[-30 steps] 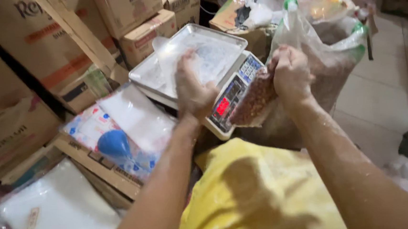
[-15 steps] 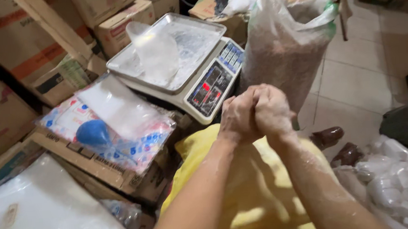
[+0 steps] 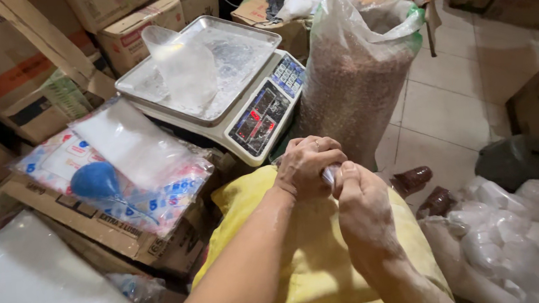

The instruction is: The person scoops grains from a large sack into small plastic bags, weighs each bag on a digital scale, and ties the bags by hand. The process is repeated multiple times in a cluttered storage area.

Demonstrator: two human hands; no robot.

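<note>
Small clear bag [image 3: 329,175] mostly hidden between left hand [image 3: 305,166] and right hand [image 3: 363,209]; contents unseen.

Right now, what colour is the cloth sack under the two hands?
Yellow; the cloth sack shows best in the head view.

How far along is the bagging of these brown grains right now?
Done: filled packets lie on the floor by the big sack. In hand: the left hand and right hand pinch the neck of a small clear bag. Left: the sack is mostly full, and an empty bag waits on the scale.
</note>
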